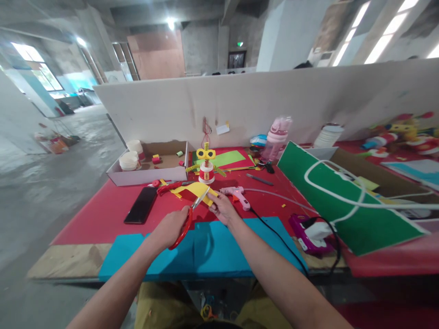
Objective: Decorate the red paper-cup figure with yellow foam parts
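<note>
My left hand [174, 225] is closed on the red handles of a pair of scissors [187, 228]. Their blades lie across a piece of yellow paper [196, 188], close to its right end. That end is pinched in the fingers of my right hand [222, 208]. Just behind the paper stands a small paper cup figure [206, 172] with yellow goggle-like eyes and folded-paper arms. A pink glue gun [238, 195] rests right of my right hand. Blue sheets [171, 262] cover the table's front edge beneath my forearms.
A black phone [140, 205] and a red-handled tool [168, 187] lie left. Behind them, an open box [147, 176] holds paper cups [129, 161]. At right are a purple power strip [310, 235], a green panel [343, 205], cables and a pink bottle [277, 137].
</note>
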A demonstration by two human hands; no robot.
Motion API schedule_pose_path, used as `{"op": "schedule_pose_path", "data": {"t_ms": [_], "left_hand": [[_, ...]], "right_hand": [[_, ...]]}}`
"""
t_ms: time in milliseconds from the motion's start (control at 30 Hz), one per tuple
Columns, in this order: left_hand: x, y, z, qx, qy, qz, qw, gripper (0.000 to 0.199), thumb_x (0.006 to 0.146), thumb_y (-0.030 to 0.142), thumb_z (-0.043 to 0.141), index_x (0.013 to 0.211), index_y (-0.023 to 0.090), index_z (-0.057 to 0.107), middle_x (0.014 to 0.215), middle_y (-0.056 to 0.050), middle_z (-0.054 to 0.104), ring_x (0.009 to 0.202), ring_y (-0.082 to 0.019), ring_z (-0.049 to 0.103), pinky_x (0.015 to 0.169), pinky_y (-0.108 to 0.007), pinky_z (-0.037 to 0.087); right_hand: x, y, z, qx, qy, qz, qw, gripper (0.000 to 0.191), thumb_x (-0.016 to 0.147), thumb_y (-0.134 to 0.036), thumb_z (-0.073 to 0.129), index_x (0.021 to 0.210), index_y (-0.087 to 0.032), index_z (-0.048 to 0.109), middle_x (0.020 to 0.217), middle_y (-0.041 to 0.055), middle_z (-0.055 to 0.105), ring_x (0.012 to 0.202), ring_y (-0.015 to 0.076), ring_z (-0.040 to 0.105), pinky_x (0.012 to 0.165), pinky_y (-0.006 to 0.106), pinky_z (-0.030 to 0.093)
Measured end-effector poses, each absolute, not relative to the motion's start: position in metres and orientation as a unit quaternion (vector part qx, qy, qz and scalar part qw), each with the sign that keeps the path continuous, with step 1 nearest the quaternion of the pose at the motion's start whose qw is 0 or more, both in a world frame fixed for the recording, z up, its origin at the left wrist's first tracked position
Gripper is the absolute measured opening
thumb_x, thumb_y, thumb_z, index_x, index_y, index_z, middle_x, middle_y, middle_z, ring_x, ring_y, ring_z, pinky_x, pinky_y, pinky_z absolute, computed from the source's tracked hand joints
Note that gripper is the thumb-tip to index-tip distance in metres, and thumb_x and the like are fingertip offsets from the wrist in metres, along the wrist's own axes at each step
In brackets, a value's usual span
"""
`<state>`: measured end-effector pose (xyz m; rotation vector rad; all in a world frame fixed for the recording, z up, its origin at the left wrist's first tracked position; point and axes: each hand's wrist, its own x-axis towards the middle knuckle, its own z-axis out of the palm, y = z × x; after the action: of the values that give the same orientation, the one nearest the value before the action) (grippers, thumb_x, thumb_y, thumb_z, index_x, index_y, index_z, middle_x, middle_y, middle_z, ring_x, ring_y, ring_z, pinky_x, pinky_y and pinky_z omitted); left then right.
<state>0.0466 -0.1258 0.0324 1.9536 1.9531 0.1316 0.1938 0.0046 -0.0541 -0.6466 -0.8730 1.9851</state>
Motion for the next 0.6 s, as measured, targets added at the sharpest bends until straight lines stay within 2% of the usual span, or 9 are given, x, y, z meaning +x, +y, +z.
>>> {"op": "schedule_pose_path", "data": {"t_ms": [233,400,500,600], "left_hand": [[0.047,-0.126,0.027,0.675,0.685,0.120,0.244,0.020,0.090,0.028,0.035,0.100,0.018,0.050,0.069,-0.005,0.064,0.056,-0.018,0.057,0.053,-0.025,0.033],[0.041,-0.126,0.020,0.683,0.673,0.146,0.244,0.018,0.088,0.030,0.038,0.093,0.018,0.051,0.066,-0.003,0.061,0.054,-0.016,0.054,0.051,-0.025,0.033],[0.032,-0.120,0.009,0.703,0.657,0.180,0.204,0.021,0.085,0.029,0.045,0.100,0.016,0.054,0.068,-0.003,0.061,0.054,-0.015,0.053,0.051,-0.024,0.034],[0.025,-0.100,-0.004,0.698,0.632,0.301,0.149,0.035,0.082,0.027,0.052,0.116,0.016,0.052,0.072,-0.001,0.061,0.059,-0.014,0.056,0.057,-0.023,0.041]], "right_hand": [[0.193,0.006,-0.055,-0.259,-0.348,0.795,0.424,0.039,0.056,-0.035,0.084,0.082,-0.016,0.063,0.057,-0.0079,0.054,0.038,-0.0003,0.033,0.036,0.014,0.024],[0.193,0.006,-0.056,-0.261,-0.345,0.797,0.420,0.037,0.057,-0.035,0.084,0.081,-0.016,0.063,0.055,-0.0077,0.054,0.037,0.0000,0.032,0.034,0.015,0.022],[0.195,0.009,-0.056,-0.252,-0.332,0.802,0.428,0.034,0.057,-0.032,0.084,0.076,-0.017,0.060,0.054,-0.0082,0.054,0.036,-0.0001,0.031,0.034,0.014,0.022],[0.195,0.013,-0.056,-0.258,-0.306,0.793,0.460,0.035,0.054,-0.029,0.084,0.076,-0.018,0.059,0.062,-0.0054,0.061,0.046,0.0041,0.048,0.040,0.014,0.033]]}}
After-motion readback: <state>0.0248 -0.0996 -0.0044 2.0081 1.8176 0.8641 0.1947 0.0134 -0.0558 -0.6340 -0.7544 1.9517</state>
